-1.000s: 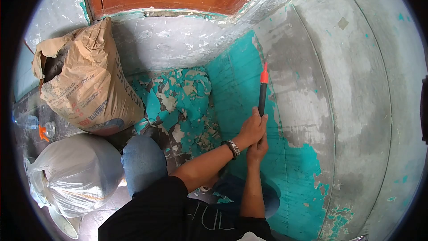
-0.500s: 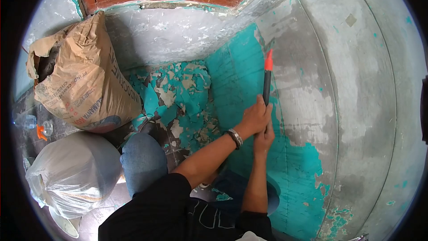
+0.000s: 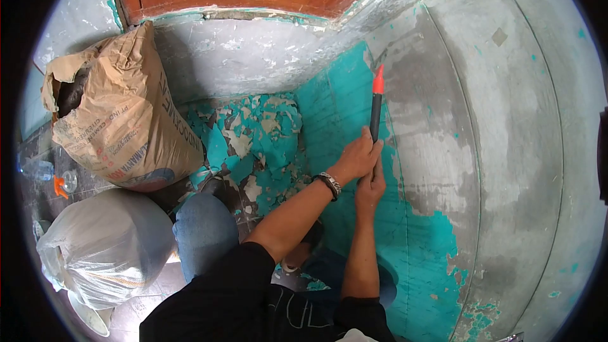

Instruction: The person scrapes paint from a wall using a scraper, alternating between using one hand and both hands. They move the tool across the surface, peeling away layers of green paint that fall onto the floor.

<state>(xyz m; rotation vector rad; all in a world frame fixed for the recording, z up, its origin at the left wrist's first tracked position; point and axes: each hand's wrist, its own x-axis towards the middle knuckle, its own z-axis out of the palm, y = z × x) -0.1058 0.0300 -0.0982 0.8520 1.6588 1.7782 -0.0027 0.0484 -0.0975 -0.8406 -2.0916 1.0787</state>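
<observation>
A long-handled scraper [image 3: 377, 98], black with a red head, points up along the wall. Its thin blade end meets the boundary between turquoise paint [image 3: 335, 98] and bare grey wall [image 3: 430, 101], though the exact edge is hard to make out. Closed around the black handle is my left hand [image 3: 353, 156], with a bracelet [image 3: 329, 185] on its wrist. Just below it, my right hand [image 3: 370, 187] grips the lower part of the same handle. The handle's bottom end is hidden by my hands.
Peeled turquoise paint flakes [image 3: 253, 133] lie heaped on the floor in the corner. A torn brown paper sack [image 3: 126, 114] stands left, with a white plastic bag [image 3: 107, 240] and an orange-topped spray bottle [image 3: 63, 183] near it. My bent knee [image 3: 206, 234] is beside the bag.
Both hands and the scraper have shifted slightly up and left along the wall. The view has tilted a little, and both hands keep hold of the handle.
</observation>
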